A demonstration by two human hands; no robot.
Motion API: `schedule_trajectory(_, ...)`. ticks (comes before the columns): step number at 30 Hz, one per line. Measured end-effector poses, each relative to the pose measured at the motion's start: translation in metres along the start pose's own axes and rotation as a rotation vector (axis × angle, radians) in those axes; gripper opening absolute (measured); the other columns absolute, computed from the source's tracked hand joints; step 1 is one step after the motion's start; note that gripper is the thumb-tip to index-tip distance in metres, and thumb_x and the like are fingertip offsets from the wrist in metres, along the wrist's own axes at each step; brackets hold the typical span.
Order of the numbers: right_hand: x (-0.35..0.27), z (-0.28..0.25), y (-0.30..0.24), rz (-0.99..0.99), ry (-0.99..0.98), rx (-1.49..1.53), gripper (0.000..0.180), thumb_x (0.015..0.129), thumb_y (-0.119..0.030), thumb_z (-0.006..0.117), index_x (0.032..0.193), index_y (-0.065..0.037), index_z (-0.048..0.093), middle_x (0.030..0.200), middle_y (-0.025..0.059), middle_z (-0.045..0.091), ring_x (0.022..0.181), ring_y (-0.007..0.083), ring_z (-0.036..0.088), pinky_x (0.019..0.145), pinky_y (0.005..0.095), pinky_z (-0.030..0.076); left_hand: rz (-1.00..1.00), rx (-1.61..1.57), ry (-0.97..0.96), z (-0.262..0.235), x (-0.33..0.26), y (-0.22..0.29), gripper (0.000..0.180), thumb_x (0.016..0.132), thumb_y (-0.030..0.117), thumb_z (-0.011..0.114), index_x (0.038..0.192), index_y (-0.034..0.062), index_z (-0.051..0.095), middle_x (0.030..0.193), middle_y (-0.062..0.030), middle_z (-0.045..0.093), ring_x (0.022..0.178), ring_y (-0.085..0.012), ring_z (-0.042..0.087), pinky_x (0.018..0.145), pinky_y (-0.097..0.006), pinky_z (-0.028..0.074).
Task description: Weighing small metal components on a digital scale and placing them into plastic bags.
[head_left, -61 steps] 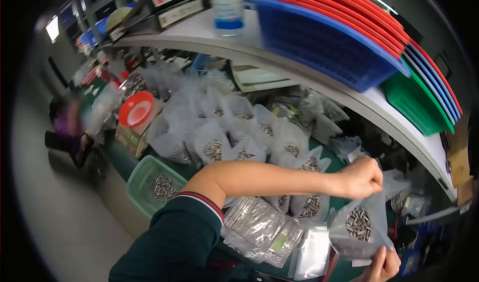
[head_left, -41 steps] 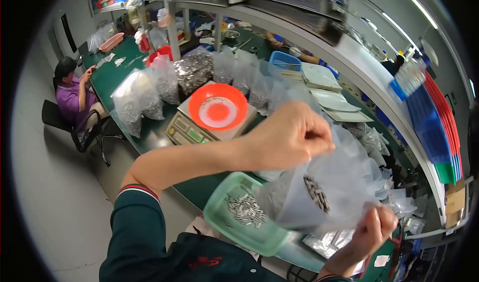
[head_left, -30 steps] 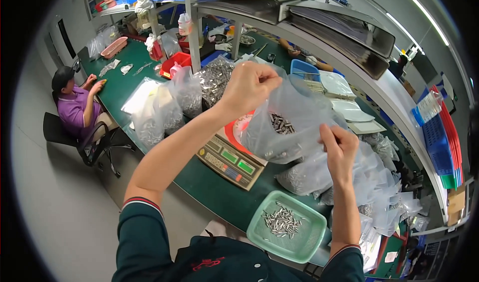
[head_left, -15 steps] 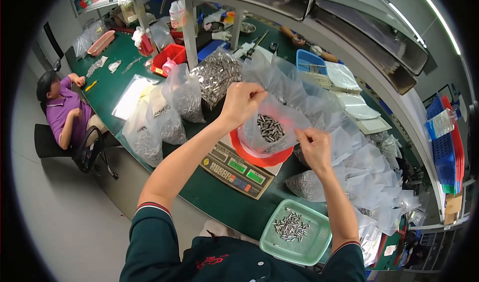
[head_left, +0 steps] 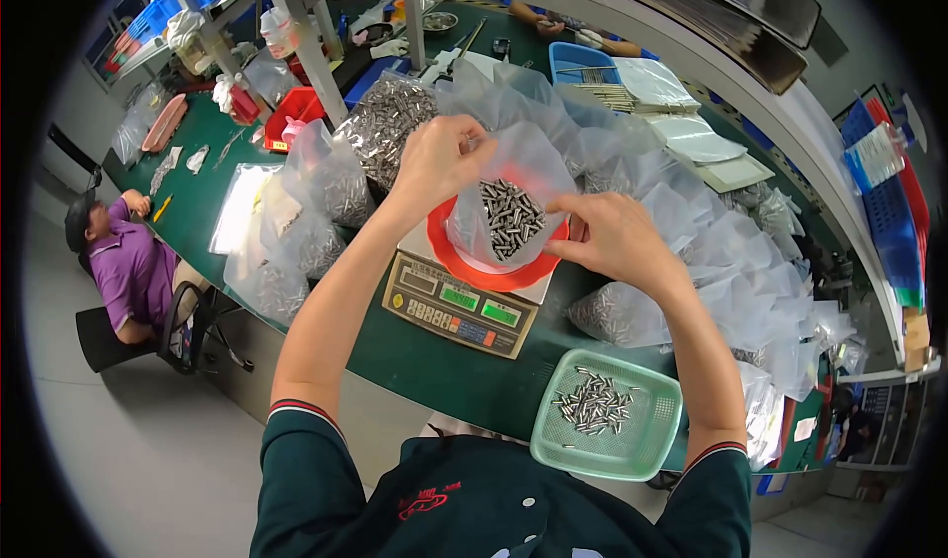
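Observation:
A clear plastic bag (head_left: pixel 534 155) full of short metal pins (head_left: pixel 512 219) stands with its mouth open in a red bowl (head_left: pixel 439 234). The bowl rests on a digital counting scale (head_left: pixel 456 306) with lit green displays. My left hand (head_left: pixel 439 163) is closed on the bag's upper left edge. At the right side of the bag is my right hand (head_left: pixel 617 237), its thumb and forefinger apart, fingertips at the bag and the bowl's rim. Nearer me, a light green basket (head_left: pixel 656 438) holds loose metal pins (head_left: pixel 595 403).
Several filled plastic bags (head_left: pixel 617 313) crowd the right of the green table, with more filled bags (head_left: pixel 316 245) at left. Behind the scale sits a large heap of metal parts (head_left: pixel 390 123). Shelf posts (head_left: pixel 308 49) rise beyond. A person in purple (head_left: pixel 133 262) sits at far left.
My right hand has gone from a pinch on the bag's edge to thumb and forefinger apart beside it. My left hand still grips the bag. The whole view has shifted.

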State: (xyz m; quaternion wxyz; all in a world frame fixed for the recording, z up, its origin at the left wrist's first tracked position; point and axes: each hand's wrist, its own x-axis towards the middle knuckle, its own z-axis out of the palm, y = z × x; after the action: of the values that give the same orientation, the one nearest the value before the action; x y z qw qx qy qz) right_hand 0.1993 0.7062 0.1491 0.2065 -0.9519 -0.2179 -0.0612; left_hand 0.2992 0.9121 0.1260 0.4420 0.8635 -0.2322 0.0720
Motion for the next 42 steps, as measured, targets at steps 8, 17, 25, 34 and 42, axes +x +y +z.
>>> schedule_trajectory(8,-0.022,-0.009,-0.009,0.051,0.03,0.004,0.06,0.065,-0.031,0.072,0.116,-0.01,0.05,0.06,0.0077,0.056,0.058,0.026,0.056,0.052,0.0344,0.042,-0.028,0.074,0.148,0.009,-0.005,0.003,0.055,0.068,0.049,0.065,0.089,-0.0013,0.061,0.057,-0.0109,0.056,0.055,-0.0205,0.056,0.053,-0.034,0.043)
schedule_trajectory(17,-0.13,-0.014,-0.033,0.349,0.288,0.337,0.035,0.069,-0.01,0.07,0.101,-0.004,0.058,0.057,0.0059,0.054,0.052,0.0154,0.054,0.053,0.0257,0.043,-0.205,-0.26,0.445,-0.03,-0.127,0.005,0.023,0.088,0.019,0.053,0.097,0.0,0.059,0.057,0.0074,0.035,0.049,0.0008,0.027,0.043,-0.019,0.016)
schedule_trajectory(25,-0.293,0.032,-0.023,0.884,0.281,0.487,0.02,0.075,-0.003,0.061,0.095,0.002,0.061,0.064,0.0079,0.06,0.058,0.0107,0.057,0.056,0.0235,0.044,-0.671,-0.155,0.47,-0.008,-0.299,-0.025,0.021,0.087,0.015,0.053,0.089,-0.0051,0.058,0.065,0.004,0.05,0.056,-0.0002,0.037,0.048,-0.017,0.026)
schedule_trajectory(34,-0.282,0.029,-0.022,0.777,0.255,0.528,0.019,0.076,-0.005,0.061,0.094,0.002,0.061,0.064,0.0076,0.061,0.054,0.0093,0.052,0.054,0.023,0.043,-0.549,-0.212,0.315,0.023,-0.264,0.033,0.017,0.085,0.014,0.057,0.087,-0.0025,0.058,0.06,0.0059,0.044,0.053,-0.0003,0.033,0.046,-0.018,0.024)
schedule_trajectory(42,-0.271,0.016,-0.03,0.644,0.141,0.629,0.015,0.077,-0.005,0.06,0.091,0.001,0.062,0.067,0.0097,0.061,0.057,0.0113,0.056,0.054,0.0235,0.043,-0.535,-0.154,0.248,0.037,-0.279,0.039,0.018,0.086,0.015,0.056,0.087,-0.0021,0.058,0.054,0.0064,0.038,0.049,-0.001,0.031,0.043,-0.019,0.023)
